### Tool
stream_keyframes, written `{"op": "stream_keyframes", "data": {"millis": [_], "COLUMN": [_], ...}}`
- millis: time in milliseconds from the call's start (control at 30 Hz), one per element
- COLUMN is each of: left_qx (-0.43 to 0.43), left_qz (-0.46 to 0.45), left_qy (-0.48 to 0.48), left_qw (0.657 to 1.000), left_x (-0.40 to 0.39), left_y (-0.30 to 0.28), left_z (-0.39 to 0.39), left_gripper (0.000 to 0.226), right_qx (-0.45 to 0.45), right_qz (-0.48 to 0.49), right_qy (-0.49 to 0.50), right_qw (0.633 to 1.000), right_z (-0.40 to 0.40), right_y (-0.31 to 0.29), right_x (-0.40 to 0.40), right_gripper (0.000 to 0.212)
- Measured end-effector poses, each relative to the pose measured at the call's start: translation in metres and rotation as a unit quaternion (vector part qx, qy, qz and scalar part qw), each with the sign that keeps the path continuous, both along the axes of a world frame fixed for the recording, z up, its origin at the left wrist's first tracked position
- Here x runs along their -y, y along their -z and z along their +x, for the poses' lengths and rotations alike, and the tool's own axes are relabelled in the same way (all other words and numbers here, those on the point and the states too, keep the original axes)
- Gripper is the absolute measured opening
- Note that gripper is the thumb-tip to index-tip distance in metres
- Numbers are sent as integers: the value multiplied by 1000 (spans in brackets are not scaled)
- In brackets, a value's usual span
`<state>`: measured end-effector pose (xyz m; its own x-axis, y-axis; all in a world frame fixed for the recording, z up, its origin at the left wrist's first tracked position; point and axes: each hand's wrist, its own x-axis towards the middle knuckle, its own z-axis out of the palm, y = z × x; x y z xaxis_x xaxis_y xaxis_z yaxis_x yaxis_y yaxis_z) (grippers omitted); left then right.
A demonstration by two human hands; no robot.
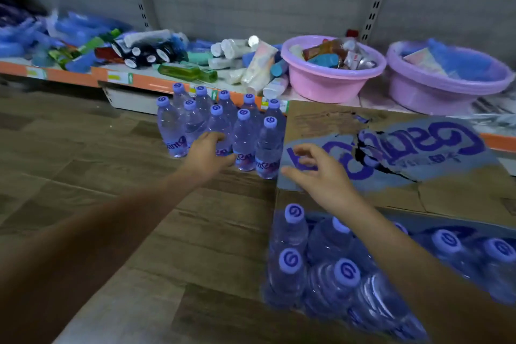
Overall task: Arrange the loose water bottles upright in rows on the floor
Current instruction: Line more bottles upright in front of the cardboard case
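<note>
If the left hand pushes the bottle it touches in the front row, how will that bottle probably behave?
The front-row bottle looks full, so it is probably heavy for its size and stiff. It is tall on a narrow base, so a high push from the left hand may tip it. Neighbouring bottles stand close and would likely move with it.

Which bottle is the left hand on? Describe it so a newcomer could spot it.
Start at the orange-edged shelf; water bottles stand upright in two rows on the floor below it. In the front row, it is the middle bottle, the only one with the left hand against its front.
</note>
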<state>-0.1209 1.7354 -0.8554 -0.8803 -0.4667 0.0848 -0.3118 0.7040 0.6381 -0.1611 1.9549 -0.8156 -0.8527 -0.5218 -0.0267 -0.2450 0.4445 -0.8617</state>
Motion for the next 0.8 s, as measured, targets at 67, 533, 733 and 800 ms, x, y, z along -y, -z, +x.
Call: {"op": "stream_keyframes", "data": {"millis": [67,533,733,800], "left_qx": [-8,-68,-107,-101], "left_qz": [70,150,122,127], "left_qy": [-24,43,67,81], "left_qw": [997,985,984,983], "left_x": [19,44,52,53], "left_y": [13,68,80,76], "left_z": [-9,-137,-137,-134], "left_gripper": [53,55,50,52], "right_qx": [52,90,8,-8], "right_qz": [-5,29,75,102], "right_qy": [10,242,239,233], "right_qw": [999,966,968,967], "right_z": [-14,-114,-113,-114], "right_y": [7,92,103,101], "right_x": [34,158,160,159], "right_gripper": [48,67,77,79]}}
